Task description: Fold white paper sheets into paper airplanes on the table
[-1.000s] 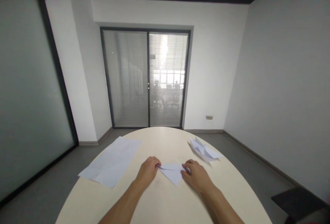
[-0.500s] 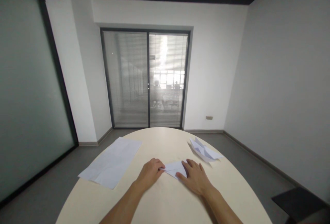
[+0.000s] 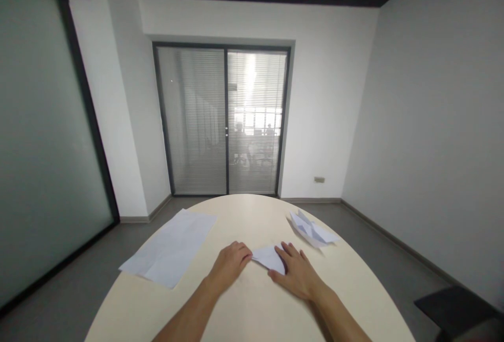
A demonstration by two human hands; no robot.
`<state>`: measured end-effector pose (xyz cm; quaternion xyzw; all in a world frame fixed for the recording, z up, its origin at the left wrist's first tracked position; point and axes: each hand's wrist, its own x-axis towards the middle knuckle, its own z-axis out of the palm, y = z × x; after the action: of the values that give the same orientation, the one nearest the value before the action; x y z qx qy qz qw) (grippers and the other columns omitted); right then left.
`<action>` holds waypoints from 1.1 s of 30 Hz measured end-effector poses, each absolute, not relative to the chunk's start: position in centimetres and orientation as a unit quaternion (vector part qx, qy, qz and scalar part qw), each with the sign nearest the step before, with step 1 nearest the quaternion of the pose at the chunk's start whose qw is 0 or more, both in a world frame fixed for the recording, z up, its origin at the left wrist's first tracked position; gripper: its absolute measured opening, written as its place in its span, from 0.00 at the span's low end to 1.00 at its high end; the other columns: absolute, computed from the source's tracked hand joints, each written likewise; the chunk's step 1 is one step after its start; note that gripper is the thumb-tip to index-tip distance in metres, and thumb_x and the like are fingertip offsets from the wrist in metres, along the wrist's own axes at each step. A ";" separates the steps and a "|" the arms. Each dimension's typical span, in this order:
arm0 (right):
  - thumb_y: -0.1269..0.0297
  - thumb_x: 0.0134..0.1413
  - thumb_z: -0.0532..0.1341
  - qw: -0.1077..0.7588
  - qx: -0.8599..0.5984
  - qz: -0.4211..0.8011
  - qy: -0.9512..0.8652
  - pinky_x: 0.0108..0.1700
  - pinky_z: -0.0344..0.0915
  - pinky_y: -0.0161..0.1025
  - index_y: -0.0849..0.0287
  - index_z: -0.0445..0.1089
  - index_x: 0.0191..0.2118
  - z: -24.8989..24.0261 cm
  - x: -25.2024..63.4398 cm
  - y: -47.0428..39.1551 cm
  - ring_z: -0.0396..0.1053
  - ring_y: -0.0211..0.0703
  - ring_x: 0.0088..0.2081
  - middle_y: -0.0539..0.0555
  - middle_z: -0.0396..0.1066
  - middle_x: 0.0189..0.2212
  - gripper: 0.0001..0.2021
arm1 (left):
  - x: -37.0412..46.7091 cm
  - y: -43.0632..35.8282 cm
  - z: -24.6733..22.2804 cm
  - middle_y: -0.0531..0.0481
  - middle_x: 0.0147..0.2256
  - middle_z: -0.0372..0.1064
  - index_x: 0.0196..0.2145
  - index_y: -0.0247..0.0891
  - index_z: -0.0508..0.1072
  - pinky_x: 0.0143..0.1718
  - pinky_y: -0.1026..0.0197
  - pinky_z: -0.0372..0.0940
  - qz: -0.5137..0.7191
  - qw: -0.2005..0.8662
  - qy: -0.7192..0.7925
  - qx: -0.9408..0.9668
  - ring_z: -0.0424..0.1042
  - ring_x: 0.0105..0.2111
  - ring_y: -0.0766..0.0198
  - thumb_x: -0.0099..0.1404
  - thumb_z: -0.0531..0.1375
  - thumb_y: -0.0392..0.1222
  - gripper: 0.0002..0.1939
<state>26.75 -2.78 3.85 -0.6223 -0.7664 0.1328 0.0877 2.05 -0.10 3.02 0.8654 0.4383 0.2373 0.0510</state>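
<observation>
A small folded white paper [image 3: 270,257] lies on the pale round table [image 3: 252,310] between my two hands. Its pointed left end is pinched by my left hand [image 3: 232,263], whose fingers are closed together. My right hand [image 3: 297,271] rests on the paper's right part with fingers spread, hiding some of it. Beyond my right hand sits a folded paper shape [image 3: 311,231] with raised flaps. A large flat white sheet [image 3: 171,247] lies to the left.
The left sheet reaches the table's left edge. At the lower right, a dark chair [image 3: 457,308] stands beyond the table. Glass doors [image 3: 226,121] with blinds are in the far wall.
My right hand has shifted very slightly up and left over the paper. The paper's near flap now looks smoother and more closed. My left hand has hardly moved.
</observation>
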 end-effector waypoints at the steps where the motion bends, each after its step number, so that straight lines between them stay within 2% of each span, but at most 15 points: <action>1: 0.35 0.51 0.53 0.094 -0.622 0.132 -0.766 0.66 0.36 0.58 0.58 0.53 0.67 3.9 26.7 -2.8 0.38 0.61 0.69 0.63 0.44 0.68 0.43 | 2.1 -0.1 3.0 0.51 0.40 0.73 0.40 0.42 0.75 0.45 0.61 0.61 0.238 0.049 0.437 0.866 0.68 0.42 0.60 0.71 0.53 0.40 0.10; 7: 0.36 0.55 0.51 0.121 -0.627 0.121 -0.760 0.65 0.40 0.56 0.54 0.61 0.63 4.4 26.4 -2.8 0.46 0.61 0.67 0.60 0.53 0.66 0.36 | 2.1 -0.3 2.7 0.51 0.42 0.72 0.43 0.43 0.73 0.46 0.61 0.61 0.243 0.051 0.434 0.866 0.68 0.44 0.61 0.68 0.56 0.39 0.08; 15: 0.36 0.56 0.50 0.152 -0.619 0.119 -0.761 0.65 0.42 0.57 0.51 0.64 0.61 4.3 26.5 -2.8 0.50 0.59 0.66 0.59 0.57 0.64 0.34 | 2.2 -0.1 3.0 0.50 0.39 0.74 0.40 0.42 0.75 0.44 0.61 0.60 0.219 0.044 0.501 0.836 0.69 0.42 0.60 0.70 0.53 0.39 0.10; 18: 0.35 0.53 0.53 0.153 -0.608 0.114 -0.771 0.65 0.42 0.54 0.53 0.64 0.61 4.4 26.5 -2.9 0.51 0.58 0.65 0.59 0.58 0.64 0.36 | 2.0 0.1 2.9 0.50 0.39 0.74 0.40 0.42 0.74 0.43 0.62 0.59 0.231 0.050 0.530 0.814 0.70 0.42 0.61 0.69 0.53 0.38 0.10; 21: 0.43 0.55 0.55 0.175 -0.595 0.086 -0.780 0.63 0.48 0.48 0.55 0.67 0.58 4.5 26.4 -2.9 0.58 0.55 0.61 0.59 0.63 0.60 0.30 | 1.7 0.3 2.7 0.51 0.38 0.74 0.40 0.43 0.74 0.41 0.64 0.59 0.249 0.063 0.552 0.794 0.71 0.40 0.62 0.70 0.52 0.39 0.10; 25: 0.57 0.59 0.53 0.214 -0.587 0.055 -0.779 0.57 0.55 0.41 0.56 0.73 0.51 4.5 26.6 -2.5 0.67 0.49 0.52 0.57 0.73 0.50 0.19 | 1.6 0.5 2.4 0.51 0.37 0.74 0.40 0.43 0.74 0.38 0.65 0.58 0.260 0.080 0.567 0.778 0.71 0.38 0.63 0.70 0.52 0.41 0.11; 29: 0.60 0.60 0.52 0.227 -0.620 0.036 -0.750 0.50 0.58 0.38 0.58 0.74 0.43 4.4 27.1 -2.0 0.70 0.48 0.46 0.58 0.76 0.42 0.16 | 1.7 0.5 2.5 0.52 0.37 0.75 0.42 0.45 0.74 0.37 0.65 0.58 0.259 0.088 0.585 0.764 0.72 0.37 0.63 0.69 0.54 0.43 0.10; 33: 0.60 0.60 0.51 0.255 -0.636 0.060 -0.726 0.41 0.60 0.36 0.57 0.72 0.40 4.0 27.5 -1.8 0.72 0.46 0.41 0.56 0.76 0.39 0.13 | 1.7 0.6 2.4 0.52 0.37 0.75 0.43 0.45 0.74 0.38 0.65 0.58 0.257 0.091 0.597 0.754 0.72 0.38 0.63 0.70 0.55 0.44 0.10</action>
<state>27.52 -1.81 3.95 -0.6357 -0.7263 0.0598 0.2545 1.73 0.62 2.42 0.7542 0.5974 0.2570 0.0906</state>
